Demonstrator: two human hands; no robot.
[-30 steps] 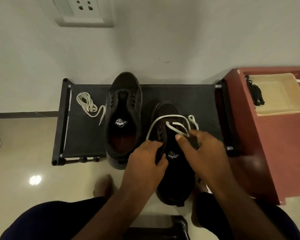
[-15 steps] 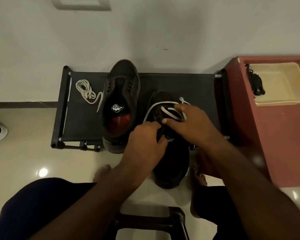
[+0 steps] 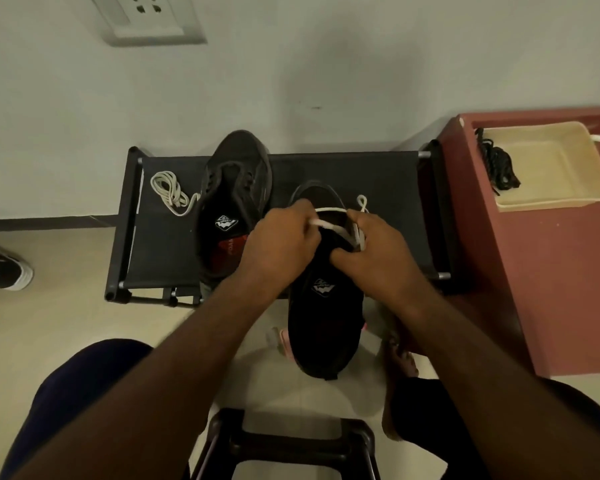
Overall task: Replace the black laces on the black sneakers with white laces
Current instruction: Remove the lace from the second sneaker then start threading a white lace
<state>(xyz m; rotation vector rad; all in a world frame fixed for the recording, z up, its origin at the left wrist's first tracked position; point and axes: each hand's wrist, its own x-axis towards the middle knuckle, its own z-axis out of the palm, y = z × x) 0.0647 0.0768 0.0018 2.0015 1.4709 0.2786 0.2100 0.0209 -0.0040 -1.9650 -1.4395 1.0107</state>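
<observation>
Two black sneakers lie on a low black rack (image 3: 160,251). The left sneaker (image 3: 232,199) has no lace in it. The right sneaker (image 3: 324,306) hangs over the rack's front edge, with a white lace (image 3: 329,211) threaded across its front eyelets. My left hand (image 3: 279,247) pinches one end of that lace above the shoe's left side. My right hand (image 3: 374,251) grips the shoe's right side and the other lace strand. A second white lace (image 3: 168,192) lies coiled on the rack at the left. The black laces (image 3: 497,164) lie bundled in a cream tray (image 3: 565,199).
The tray sits on a red cabinet (image 3: 551,271) to the right of the rack. A white wall with a socket plate (image 3: 149,19) is behind. Another shoe (image 3: 4,271) lies on the floor at far left. A dark stool (image 3: 291,445) stands between my knees.
My left hand moved up from the shoe's side and took hold of a lace end. My right hand shifted to the shoe's right side. The lace now runs taut between them.
</observation>
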